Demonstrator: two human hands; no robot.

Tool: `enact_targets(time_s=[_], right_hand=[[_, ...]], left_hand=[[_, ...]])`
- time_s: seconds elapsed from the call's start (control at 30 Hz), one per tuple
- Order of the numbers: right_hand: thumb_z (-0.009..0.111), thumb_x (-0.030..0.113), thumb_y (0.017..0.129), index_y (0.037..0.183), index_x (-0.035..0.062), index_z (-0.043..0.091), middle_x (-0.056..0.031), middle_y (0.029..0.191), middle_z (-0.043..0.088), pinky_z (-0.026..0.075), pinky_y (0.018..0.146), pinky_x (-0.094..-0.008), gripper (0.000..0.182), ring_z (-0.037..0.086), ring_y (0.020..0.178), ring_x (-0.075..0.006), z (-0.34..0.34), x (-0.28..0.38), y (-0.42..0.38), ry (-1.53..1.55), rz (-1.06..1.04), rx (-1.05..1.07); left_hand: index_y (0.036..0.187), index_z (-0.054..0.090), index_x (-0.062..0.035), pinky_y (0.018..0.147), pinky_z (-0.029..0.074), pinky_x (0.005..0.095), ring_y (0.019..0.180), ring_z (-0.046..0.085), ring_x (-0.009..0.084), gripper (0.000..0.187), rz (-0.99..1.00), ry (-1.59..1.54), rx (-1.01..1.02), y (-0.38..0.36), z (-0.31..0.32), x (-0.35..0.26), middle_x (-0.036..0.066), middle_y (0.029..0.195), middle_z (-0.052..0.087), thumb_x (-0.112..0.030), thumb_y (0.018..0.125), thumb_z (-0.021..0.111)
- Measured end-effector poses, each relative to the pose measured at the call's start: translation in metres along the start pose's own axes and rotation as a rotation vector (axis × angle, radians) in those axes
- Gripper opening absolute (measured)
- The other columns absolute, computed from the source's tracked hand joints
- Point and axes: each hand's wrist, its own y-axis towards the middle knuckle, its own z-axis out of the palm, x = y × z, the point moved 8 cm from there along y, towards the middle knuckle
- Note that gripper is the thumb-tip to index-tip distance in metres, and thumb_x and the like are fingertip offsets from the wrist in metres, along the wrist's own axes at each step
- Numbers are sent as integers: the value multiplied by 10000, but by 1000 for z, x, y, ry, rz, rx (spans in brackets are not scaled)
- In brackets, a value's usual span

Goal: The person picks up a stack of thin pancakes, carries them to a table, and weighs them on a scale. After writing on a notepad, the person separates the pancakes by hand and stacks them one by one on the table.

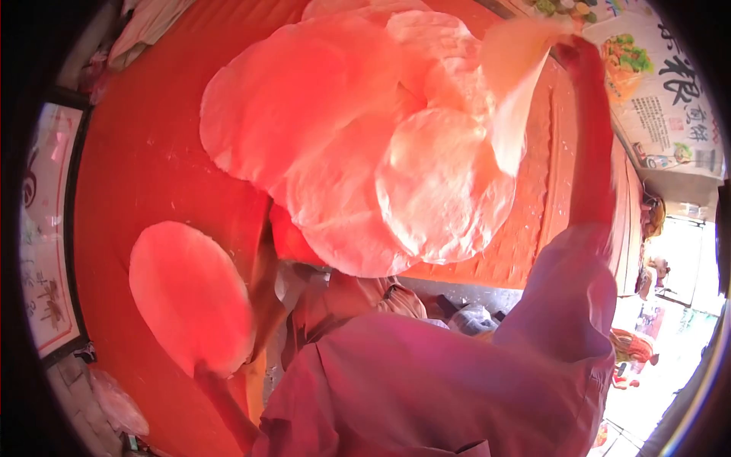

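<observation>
Red-orange bench (114, 190), heaped with thin round sheets (304, 99), between a framed panel (55, 236) and bright floor (620, 433); the right hand (585, 59) clamps its fingers on a raised sheet (509, 91), the left hand (209, 376) meets a lone disc (190, 297), finger grip unclear.

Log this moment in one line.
left hand: holds round flatbread | right hand: holds second flatbread by edge | flatbread pile: on red table
</observation>
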Motion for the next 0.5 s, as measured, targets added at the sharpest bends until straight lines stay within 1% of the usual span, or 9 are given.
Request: enact_targets(time_s=[0.07,0.1,0.17,0.23,0.27,0.3,0.4,0.47,0.5], right_hand=[[469,-44,822,1079,-110,481,-227,1056,574,520,859,-456,266,590,940,-375,-55,23,133,160,33,175],[445,-66,815,1109,-131,460,-247,1093,563,510,897,-469,301,581,988,-398,-52,38,143,233,53,268],[404,-76,806,1123,-151,447,-260,1142,534,492,918,-489,328,552,1030,-401,-84,45,149,176,-21,124],[396,-68,810,1141,-148,441,-261,1156,520,483,927,-496,344,534,1056,-395,-96,26,117,199,-84,34],[398,-54,815,1143,-143,442,-254,1151,517,480,931,-495,342,522,1072,-389,-114,-2,106,182,-37,-46],[419,-11,824,1137,-124,453,-252,1126,533,492,905,-491,335,539,1036,-387,-131,-31,95,151,-1,-104],[482,117,851,1121,-67,485,-247,1050,582,528,829,-477,327,593,925,-381,-175,-164,28,-1,254,-241],[524,202,869,1111,-28,507,-244,999,614,553,778,-468,335,629,851,-377,-171,-235,-31,-90,415,-253],[545,244,878,1106,-9,518,-242,973,630,565,752,-464,342,647,815,-375,-161,-260,-61,-126,451,-234]], left_hand=[[977,562,35,696,491,339,855,547,196,223,72,-18,-18,-4,5,-6,80,951,540,-122,822,534],[968,567,36,698,492,343,854,547,199,218,105,-26,-26,-8,13,-13,80,947,542,-122,821,533],[978,567,45,714,495,344,867,555,212,228,56,-117,-67,-18,23,-18,90,967,551,-117,823,528],[994,568,55,733,497,348,885,562,226,241,7,-188,-52,-40,51,-34,100,989,560,-112,826,525],[1005,570,60,744,497,351,896,565,234,250,-15,-211,-16,-51,66,-43,106,1001,566,-110,828,525],[1017,571,66,755,497,354,907,568,242,260,-36,-233,19,-56,74,-46,111,1014,571,-108,830,525],[1066,561,79,804,492,372,941,571,253,297,-18,-225,88,-51,61,-47,122,1045,576,-108,840,522],[1154,506,64,863,459,386,1024,536,252,354,31,-337,136,-68,78,-62,128,1139,537,-139,863,525],[1197,478,56,893,443,392,1065,519,251,387,55,-391,160,-83,93,-74,132,1187,518,-154,875,527]])
